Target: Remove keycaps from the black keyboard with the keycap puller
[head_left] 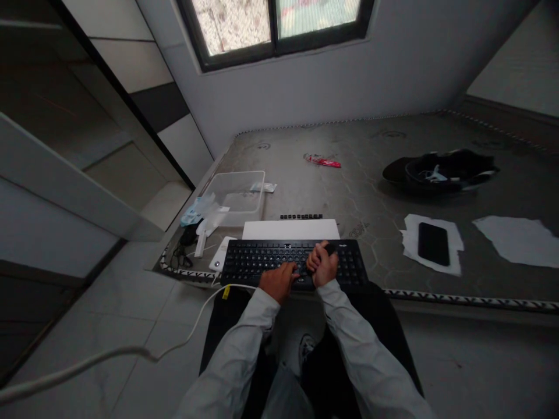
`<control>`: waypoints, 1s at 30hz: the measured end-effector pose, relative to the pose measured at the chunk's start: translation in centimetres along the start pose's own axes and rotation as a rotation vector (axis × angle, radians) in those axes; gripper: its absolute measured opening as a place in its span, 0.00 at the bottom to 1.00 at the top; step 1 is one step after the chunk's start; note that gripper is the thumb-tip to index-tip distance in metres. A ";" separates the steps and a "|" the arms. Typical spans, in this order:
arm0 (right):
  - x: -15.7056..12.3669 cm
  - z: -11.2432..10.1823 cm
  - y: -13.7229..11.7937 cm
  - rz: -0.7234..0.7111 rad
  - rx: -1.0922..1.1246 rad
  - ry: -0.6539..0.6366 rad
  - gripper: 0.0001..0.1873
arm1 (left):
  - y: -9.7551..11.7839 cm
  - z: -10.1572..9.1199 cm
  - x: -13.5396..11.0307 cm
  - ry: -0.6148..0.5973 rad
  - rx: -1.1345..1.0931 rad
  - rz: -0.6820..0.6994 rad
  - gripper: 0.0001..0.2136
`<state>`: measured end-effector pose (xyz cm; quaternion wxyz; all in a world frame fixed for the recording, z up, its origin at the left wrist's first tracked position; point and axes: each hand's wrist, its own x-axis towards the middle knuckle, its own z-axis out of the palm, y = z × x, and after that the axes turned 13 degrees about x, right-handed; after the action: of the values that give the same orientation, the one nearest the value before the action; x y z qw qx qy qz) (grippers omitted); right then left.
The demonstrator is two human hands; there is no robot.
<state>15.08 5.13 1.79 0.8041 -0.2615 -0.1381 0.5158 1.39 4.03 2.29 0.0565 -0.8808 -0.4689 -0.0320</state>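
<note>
A black computer keyboard (253, 260) lies across my lap side of the bed edge, in front of me. My right hand (322, 267) is closed in a fist over its right half, around a black-handled tool (329, 249); the tool's lower end is hidden. Low over the middle keys rests my left hand (279, 280), fingers bent and pressed together, its tips close to the right hand. Whatever the left fingers pinch is too small to make out. Behind the keyboard is a white flat board or box (290, 229), and beyond it a row of small black keycaps (301, 216).
A clear plastic bin (240, 198), wrappers (205, 212) and a white phone-like object (222, 254) are at left. Farther back lies a red packet (325, 162). To the right are a black cap (441, 171), a dark phone (433, 244) and paper (519, 240). A white cable (196, 326) crosses the lower left.
</note>
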 end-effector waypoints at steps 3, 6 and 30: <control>0.0 0.1 0.0 0.010 0.003 0.002 0.17 | 0.0 -0.3 0.0 0.009 -0.043 -0.004 0.10; -0.1 0.2 -0.3 0.036 0.020 -0.004 0.16 | 0.4 -0.5 -0.2 0.041 -0.105 -0.145 0.11; 0.3 -0.2 -0.3 0.087 0.100 -0.042 0.17 | 1.1 0.1 0.6 0.158 0.042 -0.116 0.11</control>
<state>15.58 5.25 1.81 0.7898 -0.2159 -0.1173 0.5619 2.65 3.94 2.17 0.1096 -0.8455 -0.5140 -0.0949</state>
